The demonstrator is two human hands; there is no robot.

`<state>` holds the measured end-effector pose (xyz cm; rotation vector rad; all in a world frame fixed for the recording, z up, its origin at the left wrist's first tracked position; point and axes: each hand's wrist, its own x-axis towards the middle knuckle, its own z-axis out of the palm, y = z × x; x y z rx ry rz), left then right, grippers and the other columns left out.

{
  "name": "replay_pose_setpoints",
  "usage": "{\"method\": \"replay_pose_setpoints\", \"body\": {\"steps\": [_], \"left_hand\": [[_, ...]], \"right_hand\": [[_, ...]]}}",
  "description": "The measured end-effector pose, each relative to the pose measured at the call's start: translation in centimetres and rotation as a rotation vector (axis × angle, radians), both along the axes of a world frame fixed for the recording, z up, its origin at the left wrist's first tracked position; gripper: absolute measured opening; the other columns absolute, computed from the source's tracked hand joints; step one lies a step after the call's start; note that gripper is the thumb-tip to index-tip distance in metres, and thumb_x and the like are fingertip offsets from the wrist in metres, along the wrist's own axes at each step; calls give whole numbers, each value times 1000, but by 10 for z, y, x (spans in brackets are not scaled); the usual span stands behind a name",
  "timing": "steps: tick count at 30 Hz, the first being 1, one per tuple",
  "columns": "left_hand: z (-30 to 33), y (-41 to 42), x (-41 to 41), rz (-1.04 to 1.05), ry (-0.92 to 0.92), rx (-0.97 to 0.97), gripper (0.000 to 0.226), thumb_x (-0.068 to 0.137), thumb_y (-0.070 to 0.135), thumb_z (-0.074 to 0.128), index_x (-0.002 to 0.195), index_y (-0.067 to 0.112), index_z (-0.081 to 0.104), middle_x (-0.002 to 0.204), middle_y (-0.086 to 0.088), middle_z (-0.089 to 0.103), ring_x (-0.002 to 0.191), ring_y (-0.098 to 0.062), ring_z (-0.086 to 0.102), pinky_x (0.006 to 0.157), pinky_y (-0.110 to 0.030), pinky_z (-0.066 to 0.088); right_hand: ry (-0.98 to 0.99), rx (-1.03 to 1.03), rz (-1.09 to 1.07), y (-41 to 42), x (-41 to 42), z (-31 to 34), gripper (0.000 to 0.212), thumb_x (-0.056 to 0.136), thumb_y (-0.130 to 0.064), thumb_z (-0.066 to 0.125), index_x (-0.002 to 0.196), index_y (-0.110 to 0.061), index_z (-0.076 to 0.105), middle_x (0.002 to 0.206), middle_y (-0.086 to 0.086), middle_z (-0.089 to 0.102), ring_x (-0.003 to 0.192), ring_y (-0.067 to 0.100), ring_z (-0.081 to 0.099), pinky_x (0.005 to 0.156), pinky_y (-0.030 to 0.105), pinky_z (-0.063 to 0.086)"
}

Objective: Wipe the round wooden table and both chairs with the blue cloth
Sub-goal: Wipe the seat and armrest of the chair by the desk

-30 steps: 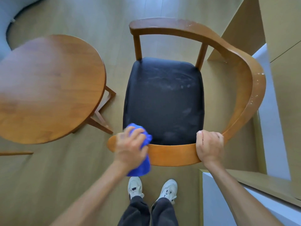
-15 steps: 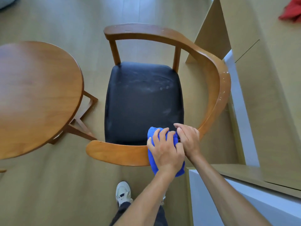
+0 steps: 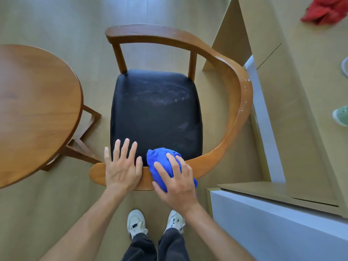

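The blue cloth [image 3: 163, 165] is pressed onto the near rail of the chair [image 3: 233, 117] by the right hand [image 3: 176, 182], seemingly with fingers curled over it. The left hand [image 3: 122, 167] is laid flat beside it, fingers spread, holding nothing.

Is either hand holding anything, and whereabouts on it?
The right hand grips the bunched blue cloth from above; the left hand holds nothing.

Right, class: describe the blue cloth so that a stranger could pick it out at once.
Find the wooden armchair with the black seat, beside the round table. On its nearest curved rail lies the blue cloth, bunched under the right hand. It is the only bright blue thing; the other cloth, far right, is red.
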<state>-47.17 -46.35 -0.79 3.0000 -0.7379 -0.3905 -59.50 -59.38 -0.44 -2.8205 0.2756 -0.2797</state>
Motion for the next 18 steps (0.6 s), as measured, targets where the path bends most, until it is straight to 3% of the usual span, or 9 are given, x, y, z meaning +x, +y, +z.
{"method": "replay_pose_setpoints", "body": {"steps": [3,7,10,15,18], "left_hand": [[-1,0,1,-5,-11,25,59,91,38,25,138,13,51,146,-13,45,139,-34,33,113,-57,15],[3,-2,-1,9,3,31,62,90,40,23,138,14,50,147,-11,44,140,-32,32,114,-55,14],[4,-3,0,21,0,25,60,88,39,27,137,13,52,145,-12,46,139,-33,34,113,-55,16],[5,-2,1,17,12,-17,60,85,34,29,133,9,55,141,-14,49,135,-35,38,111,-57,21],[5,-3,2,16,12,-50,60,85,33,29,131,8,57,141,-15,50,134,-35,39,110,-56,22]], "right_hand": [[-23,-27,53,-76,-11,0,36,81,-32,66,112,-15,70,125,20,59,109,42,56,90,52,45],[-5,23,-311,-139,-11,7,38,77,-22,66,112,-8,68,126,19,55,113,40,53,95,54,44],[-32,38,-504,-106,5,5,35,72,-20,63,105,-11,69,124,16,57,113,40,53,98,49,43],[-78,31,-330,7,13,-3,30,81,-41,62,105,-23,66,125,8,57,118,31,50,97,42,42],[-85,-25,-180,-5,9,-4,28,87,-40,61,109,-24,67,126,8,59,117,31,53,93,42,46]]}}
